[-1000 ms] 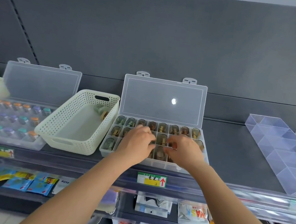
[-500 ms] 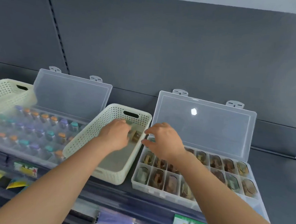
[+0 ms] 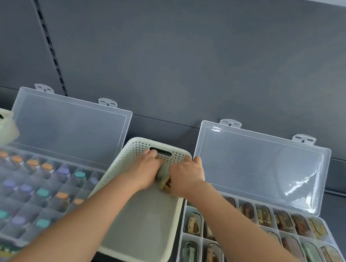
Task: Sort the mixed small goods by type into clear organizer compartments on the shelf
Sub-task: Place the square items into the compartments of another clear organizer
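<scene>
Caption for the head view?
Left hand and right hand grasp small items at the far end of the basket, between the open left organizer and right organizer.

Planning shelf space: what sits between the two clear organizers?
Head view: a perforated basket, with the left hand and right hand at small goods in its far end.
</scene>
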